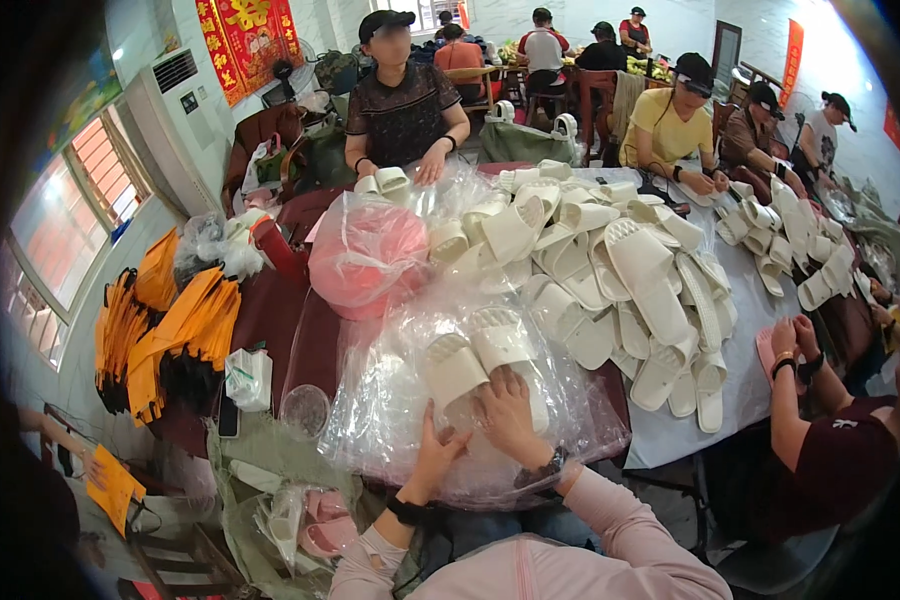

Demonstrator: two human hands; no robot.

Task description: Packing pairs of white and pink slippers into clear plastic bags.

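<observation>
A pair of off-white slippers lies on a spread of clear plastic bags [390,420] in front of me. The left slipper [455,368] and the right slipper [503,342] are side by side, straps toward the far side. My right hand [510,415] rests over the heel part of the slippers, fingers stretched out; the sole beneath is partly hidden. Just below the left slipper, my left hand [437,455] has its thumb and forefinger apart, with nothing visible in it.
A large heap of off-white slippers [640,270] covers the right side. Beyond the bags sits a pink bundle in clear plastic [368,255]. Orange bags [185,340], a tissue pack [249,380] and a phone [229,415] lie left. A person [405,110] stands opposite; several others sit around.
</observation>
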